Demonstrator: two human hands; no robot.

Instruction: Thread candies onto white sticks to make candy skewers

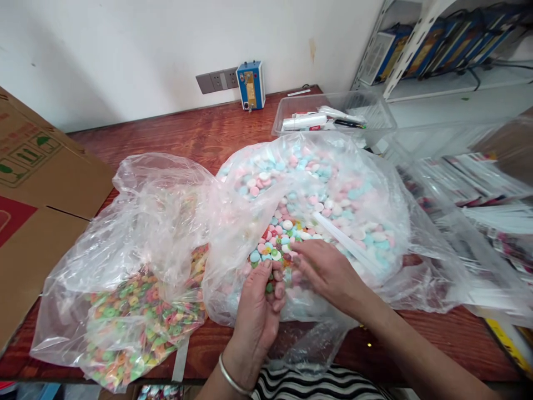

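Note:
Pastel pink, blue and white disc-shaped pieces (287, 224) fill a large clear plastic bag (245, 222) on the table, with small coloured rings mixed in at its opening. My left hand (259, 305), wearing a bracelet, is at the near edge of the opening, palm turned up and fingers curled. What lies inside its curl I cannot make out. My right hand (328, 272) reaches over the pieces from the right, fingers stretched out and apart, the tips touching or just above them. A long white strip (345, 241) slants across the bag beside it.
Left of the hands lies a clear bag of coloured rings (145, 311), with a cardboard box (45, 183) beyond. A clear plastic tray (287, 105) with white tubes and pens stands behind. Packed sheets (462, 183) lie at right. A blue device (251, 86) is near the wall.

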